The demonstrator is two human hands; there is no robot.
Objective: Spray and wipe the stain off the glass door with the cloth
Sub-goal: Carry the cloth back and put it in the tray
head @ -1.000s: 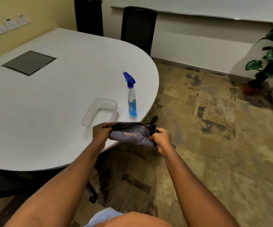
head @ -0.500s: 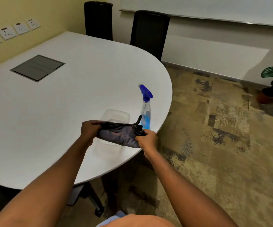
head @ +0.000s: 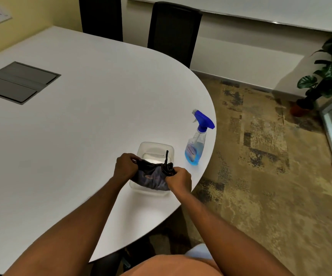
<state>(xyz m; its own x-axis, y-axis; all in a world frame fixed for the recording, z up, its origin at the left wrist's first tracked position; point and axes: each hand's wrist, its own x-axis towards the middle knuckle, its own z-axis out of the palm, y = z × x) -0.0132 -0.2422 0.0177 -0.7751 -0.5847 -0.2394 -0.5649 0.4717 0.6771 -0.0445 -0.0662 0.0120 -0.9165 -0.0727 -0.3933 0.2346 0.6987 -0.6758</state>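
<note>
Fingers of the left hand [head: 125, 165] and right hand [head: 179, 181] pinch opposite ends of the cloth [head: 152, 177], stretching it over the tub [head: 154, 150] beneath them, probably to fold it; the spray bottle [head: 197, 143] waits beyond.

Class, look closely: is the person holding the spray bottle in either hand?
No. The spray bottle stands alone on the table, while the left hand and right hand grip the cloth.

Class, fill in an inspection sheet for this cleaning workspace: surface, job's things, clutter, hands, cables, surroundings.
Surface: white rounded table, grey hatch set in it.
Job's things: dark cloth held over a clear tub; spray bottle upright near the table edge, blue liquid inside.
Clutter: nothing seen.
Hands: left hand and right hand both grip the cloth.
Cables: nothing seen.
Surroundings: two black chairs, potted plant, patterned carpet.
</note>
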